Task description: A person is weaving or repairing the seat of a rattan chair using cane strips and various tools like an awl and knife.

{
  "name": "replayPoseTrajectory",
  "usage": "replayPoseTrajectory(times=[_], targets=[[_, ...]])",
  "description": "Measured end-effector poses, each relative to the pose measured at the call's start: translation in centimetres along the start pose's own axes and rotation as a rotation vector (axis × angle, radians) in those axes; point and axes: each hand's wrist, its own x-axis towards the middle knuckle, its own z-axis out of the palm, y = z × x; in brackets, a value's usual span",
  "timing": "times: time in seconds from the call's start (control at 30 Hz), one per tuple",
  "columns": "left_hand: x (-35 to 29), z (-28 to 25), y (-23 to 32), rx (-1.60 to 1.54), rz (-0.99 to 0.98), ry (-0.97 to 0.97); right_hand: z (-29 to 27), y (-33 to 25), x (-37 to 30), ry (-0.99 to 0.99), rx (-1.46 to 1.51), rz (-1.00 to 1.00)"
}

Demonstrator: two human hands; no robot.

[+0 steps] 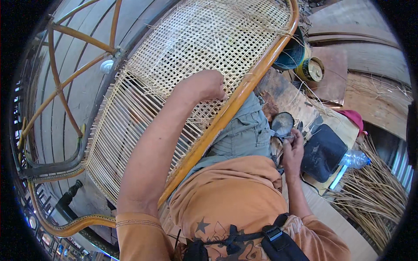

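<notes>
A pale cane-woven panel in a brown wooden frame leans across my lap. Its upper part is densely woven; the lower left has only parallel cane strands. My left hand rests on the weave near the frame's right rail, fingers curled down and closed. Whatever they pinch is hidden. Low on my right, my right hand has its fingers bent together beside a small dark round dish with a greyish inside. I cannot make out what its fingertips hold.
Right of me are a black flat pad, a clear plastic bottle, a red cloth and a bundle of long cane strips. Beyond stand a yellow can and a dark bucket. Curved wooden furniture frames lie at left.
</notes>
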Motion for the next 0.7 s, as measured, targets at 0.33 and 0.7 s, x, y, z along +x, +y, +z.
replayPoseTrajectory(times=[0.33,0.7], targets=[[0.4,-0.6,0.8,0.115,-0.007,-0.038,3.8,-13.3,9.6,-0.21,1.039,0.056],[-0.2,-1.1,1.9,0.129,-0.075,-0.043,13.4,-13.7,11.2,-0.32,1.094,0.195]])
